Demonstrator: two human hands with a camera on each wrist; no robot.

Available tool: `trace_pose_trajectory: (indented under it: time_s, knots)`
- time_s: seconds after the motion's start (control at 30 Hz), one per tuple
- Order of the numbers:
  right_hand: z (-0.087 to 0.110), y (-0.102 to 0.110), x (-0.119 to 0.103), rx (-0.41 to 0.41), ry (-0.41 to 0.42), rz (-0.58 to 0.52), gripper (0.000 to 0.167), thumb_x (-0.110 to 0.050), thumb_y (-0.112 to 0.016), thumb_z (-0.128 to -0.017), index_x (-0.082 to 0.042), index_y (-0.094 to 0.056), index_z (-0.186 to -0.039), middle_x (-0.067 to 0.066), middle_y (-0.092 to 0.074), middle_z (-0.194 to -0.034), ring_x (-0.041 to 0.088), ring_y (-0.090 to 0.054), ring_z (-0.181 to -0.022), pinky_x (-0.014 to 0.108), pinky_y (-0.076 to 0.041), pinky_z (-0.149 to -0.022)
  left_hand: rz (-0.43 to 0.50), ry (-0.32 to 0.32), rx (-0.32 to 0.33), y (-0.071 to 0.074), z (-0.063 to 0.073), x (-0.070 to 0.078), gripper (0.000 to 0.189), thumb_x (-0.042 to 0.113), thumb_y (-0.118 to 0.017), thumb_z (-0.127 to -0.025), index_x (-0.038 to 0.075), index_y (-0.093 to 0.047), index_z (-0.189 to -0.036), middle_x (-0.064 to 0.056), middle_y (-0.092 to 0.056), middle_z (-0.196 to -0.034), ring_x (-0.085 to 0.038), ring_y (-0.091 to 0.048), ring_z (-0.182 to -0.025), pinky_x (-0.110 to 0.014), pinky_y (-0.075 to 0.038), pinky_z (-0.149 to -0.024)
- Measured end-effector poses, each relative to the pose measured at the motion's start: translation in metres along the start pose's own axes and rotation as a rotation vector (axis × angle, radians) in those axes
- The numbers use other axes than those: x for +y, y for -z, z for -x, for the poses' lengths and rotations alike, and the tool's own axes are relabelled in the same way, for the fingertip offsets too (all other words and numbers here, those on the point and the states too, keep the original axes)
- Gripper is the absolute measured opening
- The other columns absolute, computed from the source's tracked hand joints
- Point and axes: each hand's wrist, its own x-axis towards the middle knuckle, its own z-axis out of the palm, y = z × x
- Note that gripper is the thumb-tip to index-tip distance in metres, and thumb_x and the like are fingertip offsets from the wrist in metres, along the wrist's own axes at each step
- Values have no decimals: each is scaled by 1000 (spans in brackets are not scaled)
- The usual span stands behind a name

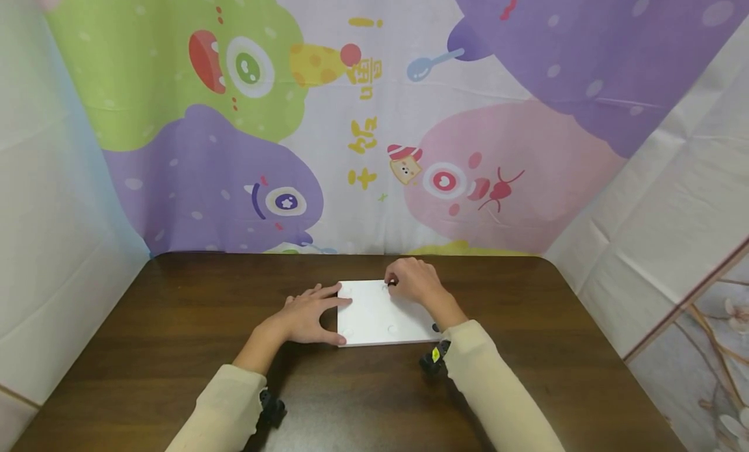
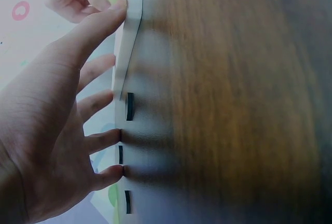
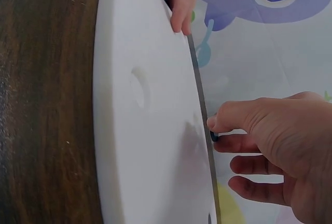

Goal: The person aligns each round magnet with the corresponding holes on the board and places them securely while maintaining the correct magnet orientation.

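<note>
A white rectangular board point(image 1: 374, 315) with shallow round recesses lies flat on the table. My left hand point(image 1: 307, 314) spreads its fingers at the board's left side, thumb at the near corner and index fingertip on the top. The other fingertips reach down to the table in the left wrist view, close to several small black discs point(image 2: 129, 106). Over the board's far edge, my right hand point(image 3: 282, 146) pinches a small black disc point(image 3: 214, 135) between thumb and index finger, beside a recess. Its remaining fingers are bent. Another black piece point(image 1: 435, 328) shows at the board's near right corner.
The dark brown wooden table point(image 1: 351, 400) ends at a curtain point(image 1: 363, 224) with cartoon figures. Pale cloth walls point(image 1: 64, 179) stand on both sides. A small black camera point(image 1: 272, 410) is strapped to the left wrist and another point(image 1: 432, 364) to the right.
</note>
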Motion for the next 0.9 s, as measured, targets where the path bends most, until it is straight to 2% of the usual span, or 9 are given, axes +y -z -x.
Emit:
trace_pose_trajectory:
  time_s: [0.23, 0.5, 0.9]
  knots:
    - [0, -5, -3, 21, 16, 2, 10, -19, -85, -101, -20, -89, -110, -2, -85, -112, 17, -73, -96, 46, -64, -86, -5, -3, 2, -1, -1, -1, 94, 62, -88, -90, 25, -53, -169, -10, -30, -189, -57, -23, -173, -97, -20, -122]
    - [-1, -9, -5, 32, 9, 8, 12, -19, -84, -102, -20, -90, -112, 0, -86, -120, 22, -78, -106, 50, -66, -91, -8, -7, 3, -1, -1, -2, 94, 62, -88, -90, 25, -53, -169, -10, -29, -189, -58, -23, -173, -97, -21, -122]
    - [1, -15, -4, 58, 28, 6, 14, -13, -81, -103, -22, -92, -107, -1, -87, -119, 22, -81, -106, 49, -67, -84, 2, -6, 4, 1, 0, 1, 93, 61, -89, -90, 24, -54, -168, -10, -30, -189, -57, -24, -173, -97, -20, -122]
